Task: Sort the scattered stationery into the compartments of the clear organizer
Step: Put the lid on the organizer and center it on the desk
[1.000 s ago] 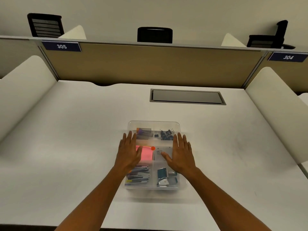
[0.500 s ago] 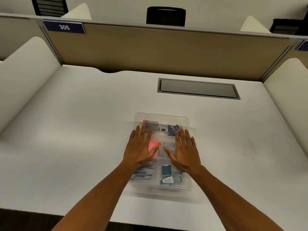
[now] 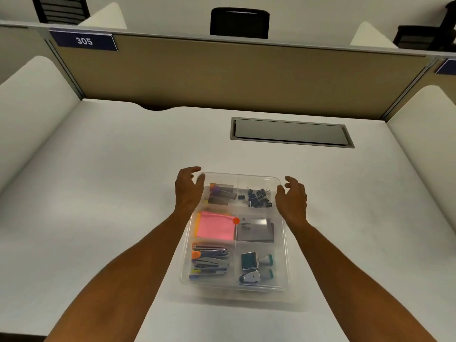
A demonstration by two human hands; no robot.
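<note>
The clear organizer [image 3: 283, 262] sits on the white desk in front of me, its compartments filled. Black binder clips [image 3: 259, 197] lie far right, dark tabs [image 3: 220, 193] far left, pink sticky notes [image 3: 216, 225] middle left, grey cards [image 3: 255, 229] middle right, staplers [image 3: 209, 264] near left, teal stamps [image 3: 255, 265] near right. My left hand [image 3: 188, 188] curls at the organizer's far left corner, thumb by the rim. My right hand [image 3: 292, 197] hovers at the far right corner, fingers apart. Neither hand holds an item.
A grey cable hatch [image 3: 291, 132] is set into the desk [image 3: 111, 181] behind the organizer. Tan partition panels with white side dividers [image 3: 29, 102] enclose the desk on three sides. A label reading 305 [image 3: 84, 41] hangs at the upper left.
Both hands have lifted off the top of the organizer and moved apart to its far corners, uncovering the sticky notes and cards. The camera view has come closer.
</note>
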